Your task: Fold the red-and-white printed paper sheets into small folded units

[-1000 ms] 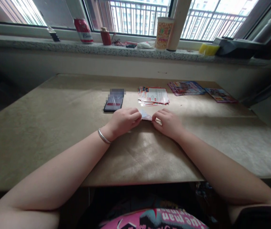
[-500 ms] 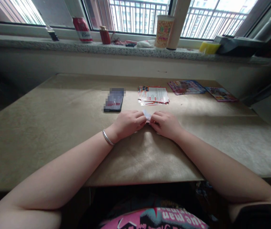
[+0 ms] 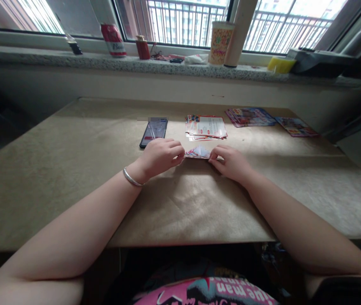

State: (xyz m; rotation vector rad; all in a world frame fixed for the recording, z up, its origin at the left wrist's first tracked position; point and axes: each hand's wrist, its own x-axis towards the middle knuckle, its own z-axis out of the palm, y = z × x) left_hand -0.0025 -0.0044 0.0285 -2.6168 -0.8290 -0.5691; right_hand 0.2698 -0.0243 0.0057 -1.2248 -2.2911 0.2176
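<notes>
Between my hands is a folded piece of printed paper, white and pink, low over the table or resting on it; I cannot tell which. My left hand, with a silver bangle on the wrist, pinches the paper's left end between thumb and fingers. At the right end, the fingertips of my right hand are closed on its corner. Just behind my left hand lies a dark smartphone. Beyond the folded paper is a small stack of printed sheets with red edges.
Colourful printed leaflets lie at the table's back right, with another leaflet beside them. On the windowsill stand a red can, a red bottle, a patterned paper cup and a yellow object.
My hands have moved apart, the left one leftward and the right one slightly rightward. More of the folded paper shows between them. The camera view has shifted slightly.
</notes>
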